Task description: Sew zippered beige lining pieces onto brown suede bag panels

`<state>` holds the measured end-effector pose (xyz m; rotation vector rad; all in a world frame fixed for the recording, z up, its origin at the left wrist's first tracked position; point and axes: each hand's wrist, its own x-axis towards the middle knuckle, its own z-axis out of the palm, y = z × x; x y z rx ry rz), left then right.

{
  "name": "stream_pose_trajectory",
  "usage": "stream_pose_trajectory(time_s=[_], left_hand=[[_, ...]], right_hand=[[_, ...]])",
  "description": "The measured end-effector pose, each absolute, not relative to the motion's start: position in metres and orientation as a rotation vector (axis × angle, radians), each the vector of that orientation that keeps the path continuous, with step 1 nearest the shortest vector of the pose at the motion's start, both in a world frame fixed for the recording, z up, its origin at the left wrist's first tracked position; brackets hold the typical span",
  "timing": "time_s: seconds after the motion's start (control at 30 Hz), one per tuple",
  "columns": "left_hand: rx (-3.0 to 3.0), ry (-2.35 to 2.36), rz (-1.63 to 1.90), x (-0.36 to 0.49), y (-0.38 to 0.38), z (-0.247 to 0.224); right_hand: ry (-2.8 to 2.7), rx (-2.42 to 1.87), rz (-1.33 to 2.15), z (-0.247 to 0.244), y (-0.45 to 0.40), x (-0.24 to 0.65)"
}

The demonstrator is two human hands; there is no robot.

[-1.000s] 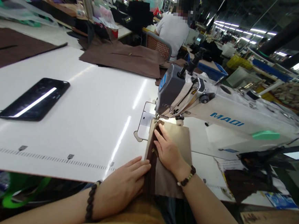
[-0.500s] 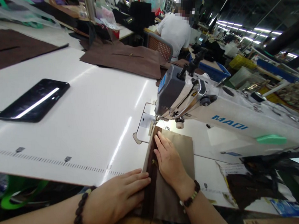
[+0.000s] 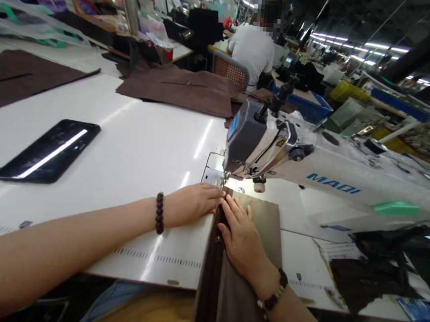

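Observation:
A fabric piece point(image 3: 233, 301), taupe with a dark brown zipper strip point(image 3: 211, 280) along its left side, runs up under the presser foot of the sewing machine point(image 3: 286, 151). On the strip a small brass zipper pull point(image 3: 218, 239) shows beside my right hand point(image 3: 244, 240). That hand lies flat on the fabric, fingers stretched toward the needle. From the left, my left hand point(image 3: 192, 205) reaches in with its fingers together, tips closed on the strip's edge just before the foot. Its thumb is mostly hidden. Both fingertips nearly meet there.
A black phone point(image 3: 48, 150) lies on the white table at left. Brown fabric panels point(image 3: 183, 91) are stacked at the back, another panel point(image 3: 28, 79) at far left. Dark scraps point(image 3: 365, 282) lie at right. A person in a white shirt point(image 3: 251, 50) sits beyond.
My left hand has moved from lying flat on the lower strip up to the edge near the presser foot. My right hand stays on the fabric; the strip's lower end now shows.

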<state>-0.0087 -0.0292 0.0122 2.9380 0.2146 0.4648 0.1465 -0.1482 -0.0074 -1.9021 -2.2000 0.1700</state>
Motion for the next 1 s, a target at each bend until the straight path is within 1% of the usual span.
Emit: stream_pose_trajectory(time_s=[0.43,0.8,0.9,1.0], left_hand=[[2.947,0.326,0.496,-0.006,-0.028,-0.004],[2.903,0.402,0.48,0.001,-0.025,-0.003],[2.923,0.413,0.462,-0.005,-0.025,0.005],[2.98,0.571,0.377,-0.037,-0.007,0.022]], right_hand=[[-2.235,-1.919,0.197,-0.007,-0.141,0.15],[-2.263,-1.88,0.213,0.0,-0.125,0.159],[-2.284,-1.881,0.145,-0.002,-0.124,0.158],[-2.317,-1.844,-0.045,-0.016,-0.129,0.164]])
